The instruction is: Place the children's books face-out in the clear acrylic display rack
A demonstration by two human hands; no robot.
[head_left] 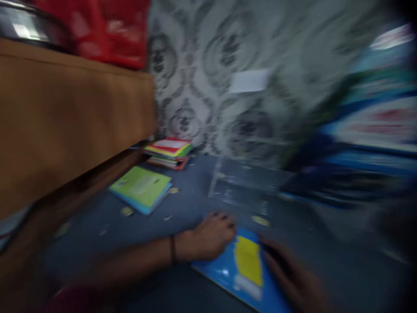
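Note:
A blue book or notebook (216, 271) with a yellow patch on its cover lies tilted on the dark surface in front of me. My left hand (213, 238), a dark band around its wrist, rests over the book's upper left part with its fingers curled. At the opposite edge is my right hand (289, 271), closed along the book's right side. Motion blur smears both hands, and the right fingertips are partly hidden.
A green notebook (141, 186) lies on the grey-blue surface (192, 187) at the left. Behind it sits a small stack of books (169, 150). A brown wooden box-like piece (74, 113) borders the left. Blue printed packages (374, 130) stand at the right. Patterned wall (185, 87) behind.

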